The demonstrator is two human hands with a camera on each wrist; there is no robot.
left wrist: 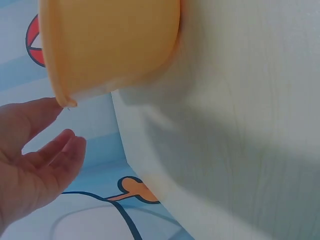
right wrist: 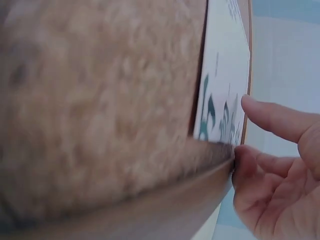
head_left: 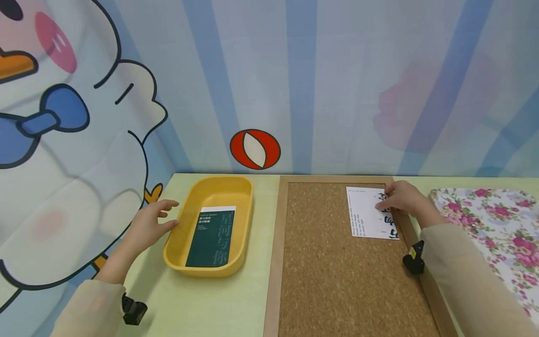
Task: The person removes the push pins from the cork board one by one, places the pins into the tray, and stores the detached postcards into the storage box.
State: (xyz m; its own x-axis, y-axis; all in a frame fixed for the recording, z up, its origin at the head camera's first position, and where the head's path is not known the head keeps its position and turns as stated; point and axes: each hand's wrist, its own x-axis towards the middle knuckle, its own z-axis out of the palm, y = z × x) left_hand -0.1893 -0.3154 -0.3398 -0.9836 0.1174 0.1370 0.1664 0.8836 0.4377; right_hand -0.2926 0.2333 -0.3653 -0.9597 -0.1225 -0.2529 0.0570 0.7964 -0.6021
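Note:
A white printed card (head_left: pixel 365 217) with dark green characters lies over the upper right of the cork board (head_left: pixel 337 281). My right hand (head_left: pixel 403 201) holds the card's right edge, the thumb on its printed face and the other fingers bent by the board's frame; in the right wrist view the card (right wrist: pixel 225 65) stands slightly off the cork. My left hand (head_left: pixel 147 227) is beside the yellow tray (head_left: pixel 171 252), fingers loosely bent and holding nothing. Its thumb is at the tray's rim in the left wrist view; contact is hard to tell. A dark green card (head_left: pixel 210 241) with a white top strip lies in the tray.
At the right, a floral-patterned item (head_left: pixel 501 234) lies beside the board, partly behind the right sleeve. Pale green tabletop (head_left: pixel 257 299) shows between tray and board. A printed cloth backdrop (head_left: pixel 261 70) rises along the table's back edge and left side.

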